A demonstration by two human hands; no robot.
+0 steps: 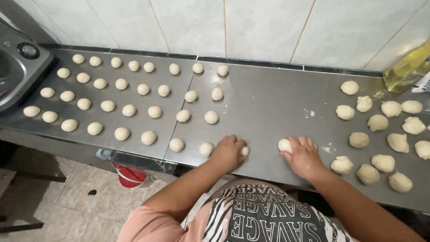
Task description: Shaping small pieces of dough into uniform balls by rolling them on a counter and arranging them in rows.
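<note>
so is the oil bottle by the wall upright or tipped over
Cannot tell for sure: only part of the oil bottle shows at the frame edge, slanting against the tiled wall, its base and cap cut off.

Small bakery-style kitchen, long stainless steel counter [268, 112] stood against a pale tiled wall [201, 22], rows of smooth dough balls [107, 94] lay beside rough cut dough pieces [385, 134], oil bottle [405, 67] and metal appliance [18, 62] sat at the ends.
</note>
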